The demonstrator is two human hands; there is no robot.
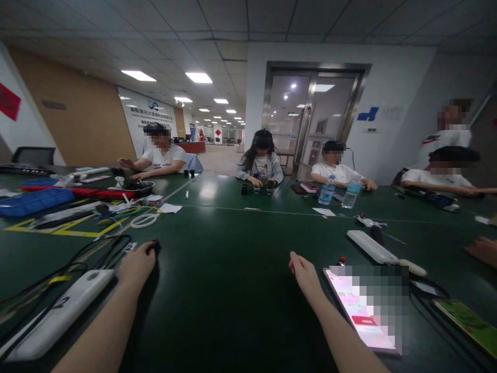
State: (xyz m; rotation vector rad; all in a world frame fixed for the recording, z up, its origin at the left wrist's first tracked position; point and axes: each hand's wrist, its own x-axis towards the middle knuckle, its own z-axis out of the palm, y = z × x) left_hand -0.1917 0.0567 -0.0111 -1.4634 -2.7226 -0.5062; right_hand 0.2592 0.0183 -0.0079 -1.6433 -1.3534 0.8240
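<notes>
My left hand [136, 263] rests on the green table with its fingers closed round a small black object [156, 245], too dark to name. Beside that forearm lies a long white power strip [64, 316] marked "2", with black cables around it. On the right, my right hand [305, 272] lies on its side on the table, fingers curled together. Whatever may be inside those fingers is hidden. Close to the right forearm is a phone [363, 320] with a lit pink screen, partly blurred out. A small red-topped item [342, 260] sits just behind the phone.
Another white power strip [373, 247] and a green-screened phone [468, 318] lie at the right. Two water bottles [327, 190] stand farther back. Blue trays [37, 201], a coiled white cable [143, 220] and loose wires fill the left. Several people sit around the table; one stands.
</notes>
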